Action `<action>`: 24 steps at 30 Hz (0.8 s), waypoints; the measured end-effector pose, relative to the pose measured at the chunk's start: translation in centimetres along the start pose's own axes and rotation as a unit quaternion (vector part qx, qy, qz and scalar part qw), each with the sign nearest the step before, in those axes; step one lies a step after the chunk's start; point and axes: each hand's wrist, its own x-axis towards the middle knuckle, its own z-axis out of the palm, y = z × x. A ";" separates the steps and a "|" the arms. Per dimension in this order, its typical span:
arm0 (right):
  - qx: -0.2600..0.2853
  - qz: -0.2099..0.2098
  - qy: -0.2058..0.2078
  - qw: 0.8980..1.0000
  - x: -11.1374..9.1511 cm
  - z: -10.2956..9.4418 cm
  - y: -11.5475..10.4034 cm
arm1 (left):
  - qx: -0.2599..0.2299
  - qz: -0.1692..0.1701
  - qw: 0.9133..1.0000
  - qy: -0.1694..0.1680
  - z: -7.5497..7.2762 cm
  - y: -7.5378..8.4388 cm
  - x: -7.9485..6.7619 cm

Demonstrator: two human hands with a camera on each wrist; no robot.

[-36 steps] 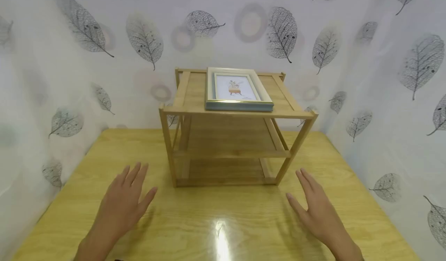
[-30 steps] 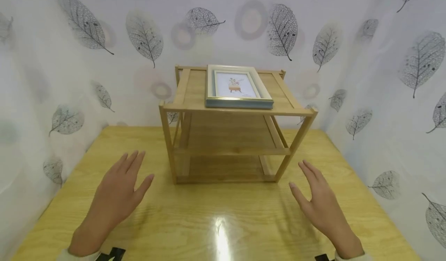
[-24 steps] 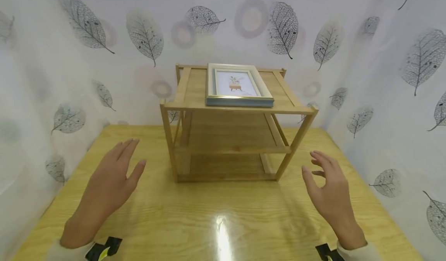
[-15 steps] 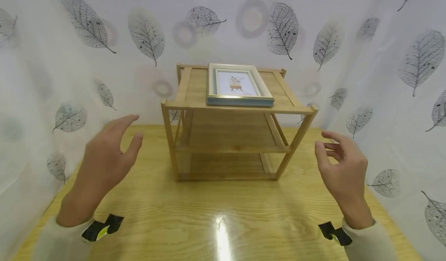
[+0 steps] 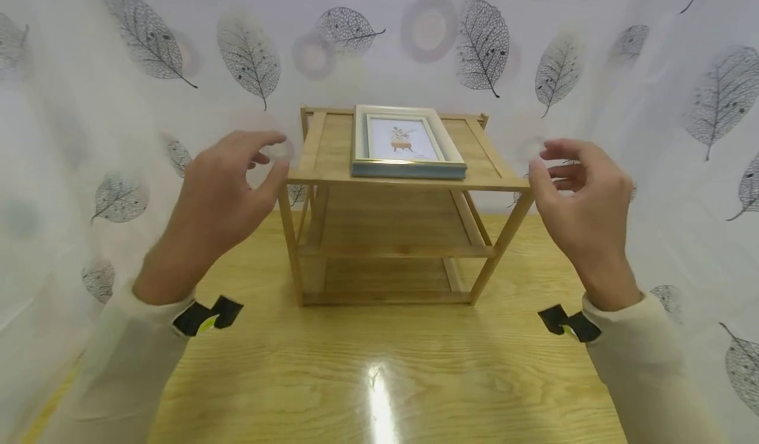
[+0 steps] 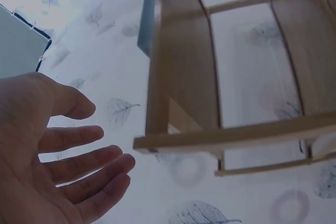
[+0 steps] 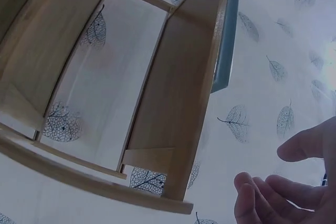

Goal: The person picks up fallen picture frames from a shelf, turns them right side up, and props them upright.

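A three-tier wooden shelf rack (image 5: 397,223) stands in the middle of the head view. Lying flat on its top tier is a picture frame (image 5: 406,142) with a cream border, blue-grey sides and a plant print. My left hand (image 5: 216,197) is beside the rack's front left top corner, fingers loosely bent and thumb apart. At the opposite front corner is my right hand (image 5: 584,210), its fingers bent more. Both wrist views show a gap between the fingertips and the rack (image 6: 184,77), and neither hand holds anything.
The rack stands on a yellow wood-grain table (image 5: 379,345) with a bright light reflection near the front. A pale curtain (image 5: 379,55) printed with leaves surrounds the table at the back and sides. Black straps (image 5: 207,315) sit at the light sleeve cuffs.
Both hands have risen from low over the table to the rack's top corners, first spreading outward, then coming inward. Their fingers have bent. The rack and picture frame stay put.
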 end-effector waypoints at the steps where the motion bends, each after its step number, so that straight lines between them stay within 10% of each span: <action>1: -0.001 0.009 -0.006 1.000 0.5 0.1 -0.3 | -0.006 0.001 1.000 -0.002 0.1 0.2 0.5; 24: -0.043 0.134 -0.275 0.951 6.7 4.3 -2.2 | -0.037 -0.154 0.967 -0.202 3.4 2.3 8.3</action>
